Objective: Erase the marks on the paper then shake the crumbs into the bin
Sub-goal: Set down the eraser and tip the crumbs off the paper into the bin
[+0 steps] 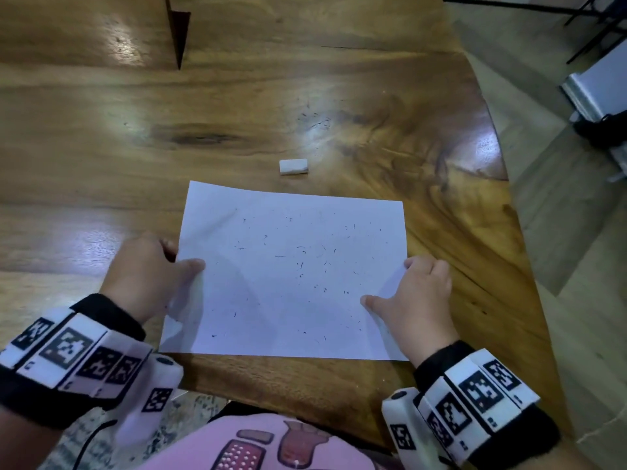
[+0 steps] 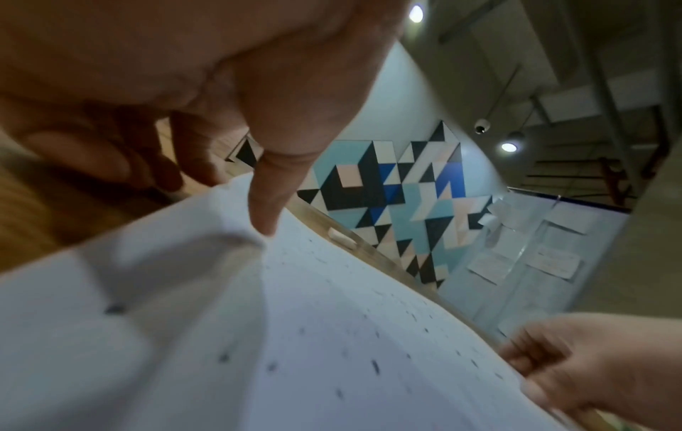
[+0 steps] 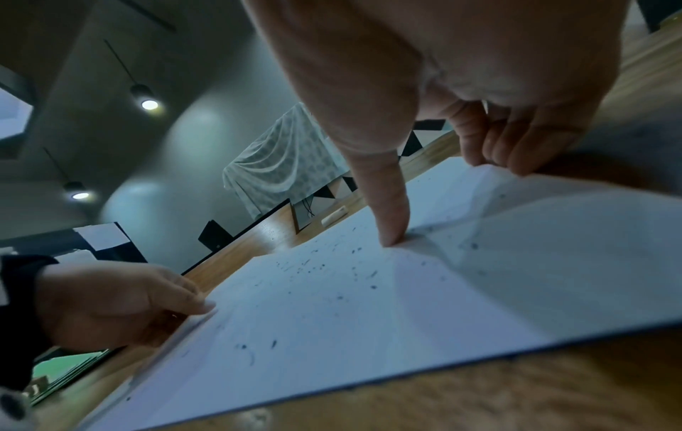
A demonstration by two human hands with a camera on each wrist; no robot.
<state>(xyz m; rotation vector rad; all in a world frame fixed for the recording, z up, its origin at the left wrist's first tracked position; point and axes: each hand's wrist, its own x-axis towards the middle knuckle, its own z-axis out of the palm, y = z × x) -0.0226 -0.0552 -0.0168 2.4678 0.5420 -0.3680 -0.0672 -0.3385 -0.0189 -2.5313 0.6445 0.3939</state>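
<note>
While both hands [image 1: 146, 273] [image 1: 417, 293] pinch its sides, white paper [image 1: 291, 276] bowed, dark crumbs [image 1: 302, 266] scattered.

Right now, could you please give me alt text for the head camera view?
Both hands, left hand and right hand, pinch the side edges of a white paper speckled with dark crumbs on a wooden table. A white eraser lies just beyond the paper.

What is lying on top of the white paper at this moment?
Many small dark eraser crumbs lie scattered over the paper. The left hand and right hand pinch its side edges, thumbs on top. Their fingers underneath are hidden. The eraser lies on the table, beyond the paper.
</note>
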